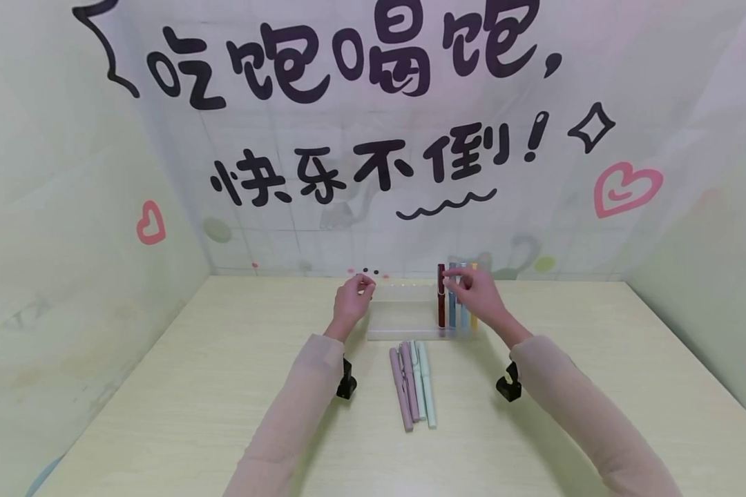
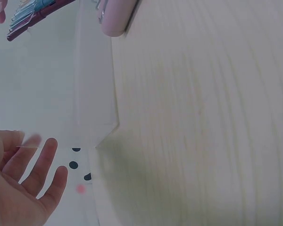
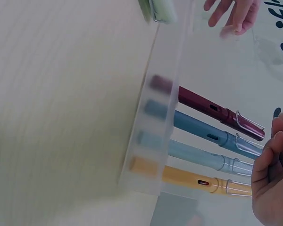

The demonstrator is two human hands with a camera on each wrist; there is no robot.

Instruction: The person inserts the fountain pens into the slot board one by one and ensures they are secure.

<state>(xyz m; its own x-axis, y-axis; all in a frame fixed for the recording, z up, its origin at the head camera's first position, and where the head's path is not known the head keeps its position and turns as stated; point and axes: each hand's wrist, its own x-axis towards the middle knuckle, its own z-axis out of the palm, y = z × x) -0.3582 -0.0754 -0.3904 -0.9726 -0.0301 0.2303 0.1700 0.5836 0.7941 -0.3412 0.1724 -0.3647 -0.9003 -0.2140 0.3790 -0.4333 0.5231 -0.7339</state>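
At the back of the table stands a clear plastic pen stand [image 1: 404, 334]. My left hand [image 1: 352, 301] is at its upper left corner, and in the left wrist view thumb and forefinger pinch its thin edge. Upright at the stand's right end are a dark red pen [image 1: 441, 297], a blue pen [image 1: 452, 308], a light blue pen [image 3: 198, 155] and a yellow pen [image 3: 184, 176]. Beside the dark red pen's cap is my right hand [image 1: 480, 295], fingers bent and slightly apart, holding nothing that I can see. Contact with the cap is unclear.
Two purple pens [image 1: 401, 390] and two mint green pens [image 1: 427, 386] lie on the table [image 1: 224, 414] in front of the stand. A printed cloth backdrop [image 1: 323, 241] rises close behind it.
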